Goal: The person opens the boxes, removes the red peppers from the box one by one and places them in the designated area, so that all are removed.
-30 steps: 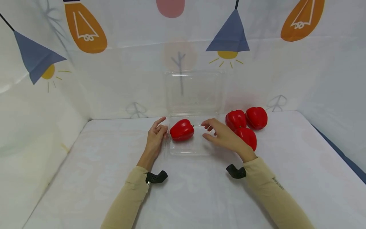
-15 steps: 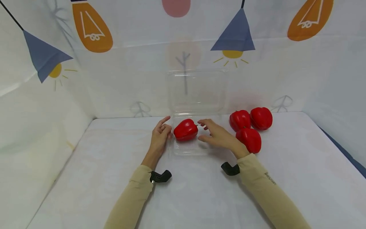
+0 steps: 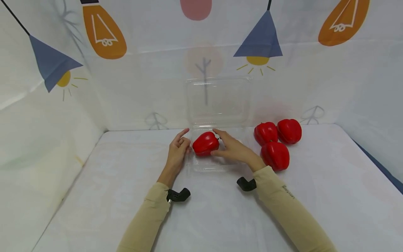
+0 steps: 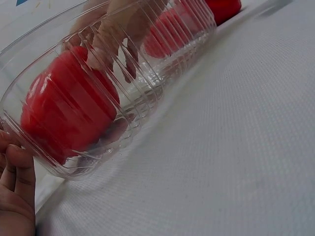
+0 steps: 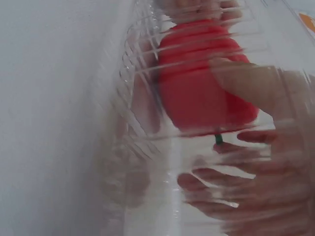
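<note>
A red bell pepper (image 3: 206, 144) lies on its side in the left part of a clear plastic clamshell container (image 3: 204, 168), its green stem facing right. My left hand (image 3: 175, 154) rests at the container's left end, index finger extended and the other fingers bent against the wall. My right hand (image 3: 234, 148) reaches into the container from the right, thumb and fingers spread around the pepper's stem end. In the right wrist view the thumb (image 5: 241, 81) overlaps the pepper, seen through the clear wall; whether it touches is unclear.
Three more red bell peppers (image 3: 275, 155) sit together on the white tabletop (image 3: 214, 217), right of the container. The container's clear lid (image 3: 218, 99) stands raised against the patterned cloth backdrop (image 3: 151, 84).
My right hand has moved left, from the container's right side to the pepper's stem end. The left hand stays at the container's left end. The head view has shifted slightly.
</note>
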Action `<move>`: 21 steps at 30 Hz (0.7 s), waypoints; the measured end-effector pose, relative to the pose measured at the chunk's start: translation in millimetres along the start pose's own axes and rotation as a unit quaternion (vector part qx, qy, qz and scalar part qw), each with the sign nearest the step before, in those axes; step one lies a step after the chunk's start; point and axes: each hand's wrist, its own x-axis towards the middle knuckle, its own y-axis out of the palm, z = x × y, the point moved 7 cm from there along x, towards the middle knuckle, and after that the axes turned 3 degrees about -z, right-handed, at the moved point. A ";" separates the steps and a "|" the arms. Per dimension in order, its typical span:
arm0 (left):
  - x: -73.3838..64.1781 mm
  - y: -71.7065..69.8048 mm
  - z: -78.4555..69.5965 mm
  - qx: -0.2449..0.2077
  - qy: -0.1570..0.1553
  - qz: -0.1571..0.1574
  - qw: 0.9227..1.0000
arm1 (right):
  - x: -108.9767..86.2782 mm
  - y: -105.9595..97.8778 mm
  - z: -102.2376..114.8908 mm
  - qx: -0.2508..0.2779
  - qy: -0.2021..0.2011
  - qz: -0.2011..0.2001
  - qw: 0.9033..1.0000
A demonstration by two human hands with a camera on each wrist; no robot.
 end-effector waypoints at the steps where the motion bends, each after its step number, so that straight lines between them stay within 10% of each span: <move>1: 0.0 0.0 0.1 0.001 0.000 -0.001 1.000 | 1.0 1.0 0.4 0.000 -0.003 0.000 1.000; 21: -2.7 1.4 -3.5 0.004 0.005 0.002 1.000 | -2.7 -0.2 -0.2 0.029 0.015 -0.046 0.998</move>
